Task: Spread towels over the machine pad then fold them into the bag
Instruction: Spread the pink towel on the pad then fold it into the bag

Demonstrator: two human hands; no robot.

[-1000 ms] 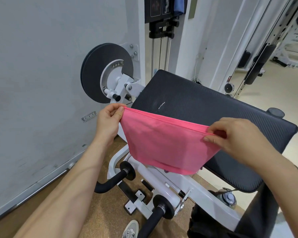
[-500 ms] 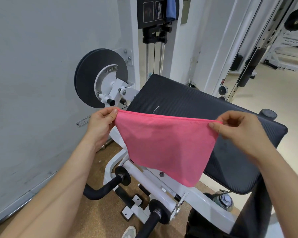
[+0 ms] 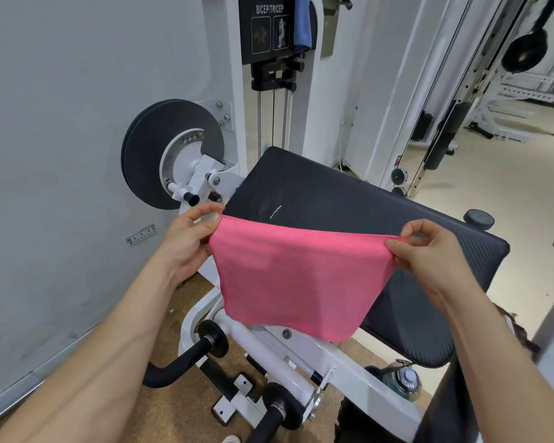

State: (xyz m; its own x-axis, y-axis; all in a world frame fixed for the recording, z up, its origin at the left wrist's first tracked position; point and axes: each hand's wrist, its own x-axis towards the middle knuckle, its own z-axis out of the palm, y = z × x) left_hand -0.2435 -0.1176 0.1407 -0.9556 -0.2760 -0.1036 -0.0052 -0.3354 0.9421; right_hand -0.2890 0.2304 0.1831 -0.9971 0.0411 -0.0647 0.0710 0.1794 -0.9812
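Held a pink towel (image 3: pixel 295 276) up by its two top corners, in the air just in front of the black machine pad (image 3: pixel 349 193). Pinched the upper left corner with the left hand (image 3: pixel 186 247), thumb and fingers clamped together on the hem — and the upper right corner with the right hand (image 3: pixel 429 254), thumb and forefinger closed on the cloth, the remaining fingers curled loosely above. Drew the top edge almost straight between the two grips. Let the rest hang free, tapering to a low point at the right that covered the pad's near edge and part of the white frame (image 3: pixel 365 382). Could not tell whether the cloth touched the pad.

Faced a sloping, ribbed pad, marked with a short white thread (image 3: pixel 276 212) just above the towel's top edge. Stood beside a grey wall (image 3: pixel 61 155), with a black disc (image 3: pixel 147 155) on a white bracket just left of the pad, near the left hand. Seen above — a black placard (image 3: pixel 266 30) reading BICEP/TRICEP, with a blue cloth (image 3: pixel 302 24) hanging just beside it. Seen below the towel: two black foam handles (image 3: pixel 176 369), a cork-brown floor (image 3: pixel 179 410) and, under the pad's lower right end, a dark lidded bottle (image 3: pixel 403 378).
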